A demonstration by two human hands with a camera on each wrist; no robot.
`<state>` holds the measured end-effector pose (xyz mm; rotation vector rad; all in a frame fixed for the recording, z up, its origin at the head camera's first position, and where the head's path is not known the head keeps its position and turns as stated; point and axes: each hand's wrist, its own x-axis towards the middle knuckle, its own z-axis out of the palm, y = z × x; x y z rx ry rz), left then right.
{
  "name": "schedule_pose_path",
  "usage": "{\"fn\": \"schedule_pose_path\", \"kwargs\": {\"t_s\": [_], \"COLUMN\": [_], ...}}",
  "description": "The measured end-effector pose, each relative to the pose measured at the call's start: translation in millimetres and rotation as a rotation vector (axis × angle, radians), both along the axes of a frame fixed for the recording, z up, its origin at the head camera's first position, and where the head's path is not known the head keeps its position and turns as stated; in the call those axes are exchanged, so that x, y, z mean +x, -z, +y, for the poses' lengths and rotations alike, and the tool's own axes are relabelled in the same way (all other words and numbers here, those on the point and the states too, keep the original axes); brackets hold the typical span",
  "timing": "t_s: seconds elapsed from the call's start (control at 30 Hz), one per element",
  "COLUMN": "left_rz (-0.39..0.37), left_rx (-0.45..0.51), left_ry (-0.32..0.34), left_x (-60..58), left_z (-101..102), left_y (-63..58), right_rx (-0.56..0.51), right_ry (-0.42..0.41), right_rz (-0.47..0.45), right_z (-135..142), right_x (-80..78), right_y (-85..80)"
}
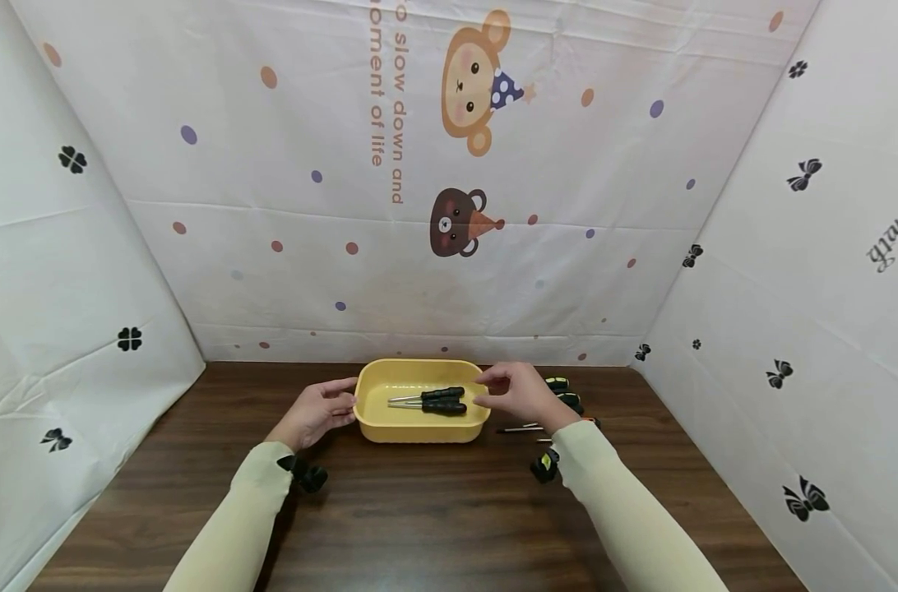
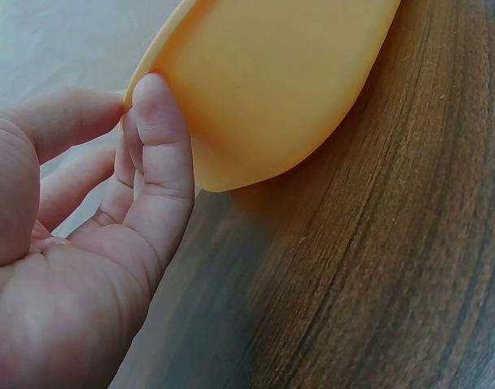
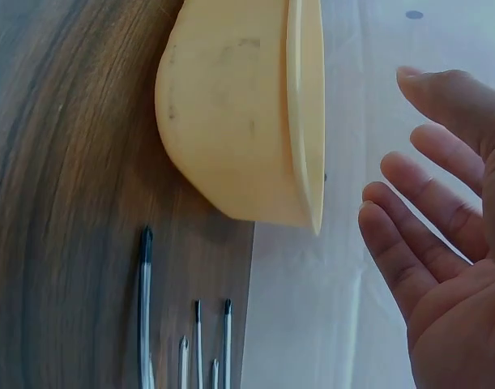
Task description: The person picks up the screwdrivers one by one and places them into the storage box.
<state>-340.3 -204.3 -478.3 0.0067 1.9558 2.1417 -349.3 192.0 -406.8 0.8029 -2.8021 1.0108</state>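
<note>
A yellow plastic bin (image 1: 419, 433) stands on the brown wooden table, with black-handled screwdrivers (image 1: 443, 406) lying inside it. At its left end is my left hand (image 1: 317, 413); the fingers (image 2: 162, 154) touch the outer wall near the rim, and the thumb reaches the rim. Over the bin's right end hovers my right hand (image 1: 521, 393), thumb and fingers apart. The right wrist view shows nothing between those fingers, with the bin (image 3: 231, 105) a short way off. On the table beside and partly behind this hand lie more screwdrivers (image 1: 570, 400), their shafts (image 3: 145, 308) pointing towards the bin.
The table (image 1: 412, 510) meets a patterned white cloth wall (image 1: 390, 288) just behind the bin. Similar cloth walls rise on the left (image 1: 64, 271) and right (image 1: 745, 312). Each wrist wears a small black device.
</note>
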Motion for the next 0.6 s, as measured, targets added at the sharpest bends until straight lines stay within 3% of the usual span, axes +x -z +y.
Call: {"fn": "schedule_pose_path", "kwargs": {"t_s": [0.17,0.4,0.6], "left_rz": [-0.006,-0.004,-0.006], "left_rx": [0.006,0.010,0.026], "left_ry": [-0.006,-0.008,-0.008], "left_x": [0.1,0.2,-1.6], "left_z": [0,1,0], "left_y": [0.3,1.0,3.7], "right_rx": [-0.032,-0.037,-0.077], "right_ry": [-0.015,0.023,-0.005], "right_rz": [-0.035,-0.040,-0.038], "right_z": [15,37,52], "right_x": [2.8,7.4,10.7], "right_y": [0.2,4.9,7.7]}}
